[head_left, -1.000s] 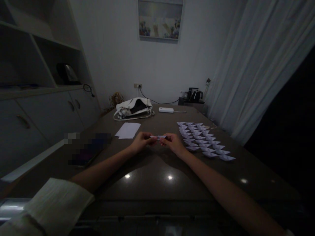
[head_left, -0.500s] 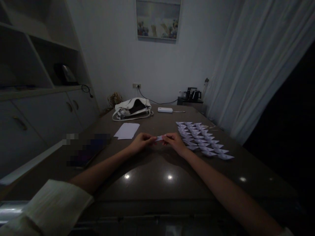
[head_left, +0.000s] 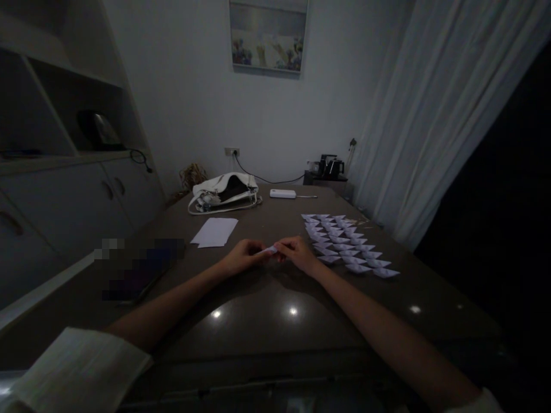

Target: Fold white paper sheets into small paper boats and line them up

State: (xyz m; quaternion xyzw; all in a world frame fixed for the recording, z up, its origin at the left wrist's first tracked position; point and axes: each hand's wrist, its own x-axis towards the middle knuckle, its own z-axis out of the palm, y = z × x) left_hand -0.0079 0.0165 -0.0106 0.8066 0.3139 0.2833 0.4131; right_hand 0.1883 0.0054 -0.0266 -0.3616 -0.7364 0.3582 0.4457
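Observation:
Between my two hands is a small folded piece of white paper (head_left: 270, 250), mostly covered by fingers. My left hand (head_left: 245, 256) is closed on its left end, thumb along the near side. The fingers of my right hand (head_left: 297, 253) pinch its right end. Both hands are just above the dark table (head_left: 258, 332). To the right of my right hand stand several folded white paper boats (head_left: 344, 245) in slanting rows. Beyond my left hand lie flat sheets of white paper (head_left: 215, 232), slightly fanned.
A white handbag (head_left: 224, 190) lies gaping at the table's far side, beside a white power bank (head_left: 283, 194) with a short cable. At left is a blurred-out dark object (head_left: 144, 269). Cabinets (head_left: 86, 195) line the left; a sheer curtain (head_left: 387, 126) hangs right.
The folded paper has tilted and less of it shows, with my fingers closer around it. My head view has turned slightly, so the whole scene sits further left.

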